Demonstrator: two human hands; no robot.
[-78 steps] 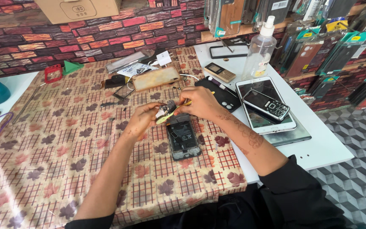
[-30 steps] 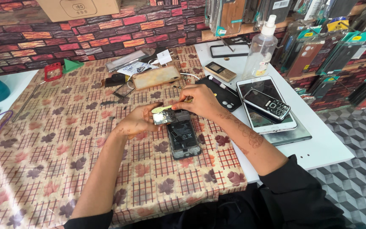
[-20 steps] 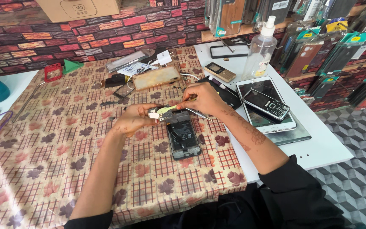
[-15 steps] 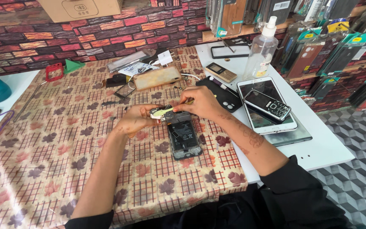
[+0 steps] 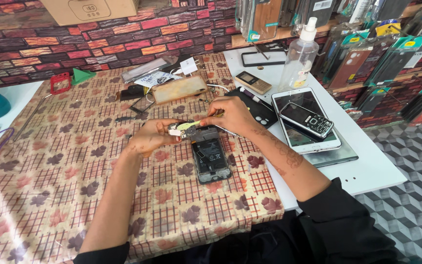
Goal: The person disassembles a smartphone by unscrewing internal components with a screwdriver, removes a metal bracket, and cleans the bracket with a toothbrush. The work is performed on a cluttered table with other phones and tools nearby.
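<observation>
Bright, even daylight fills the scene, and shadows under the hands are soft and faint. The white table (image 5: 367, 171) at right reflects strongly, and the tablet screen (image 5: 304, 120) shows pale glare. The wide lens bends the brick wall (image 5: 123, 44) and far edges; focus is sharp centrally.

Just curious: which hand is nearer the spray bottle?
Right. The right hand sits just below-left of the spray bottle; the left hand is farther left, beyond the opened phone.
</observation>
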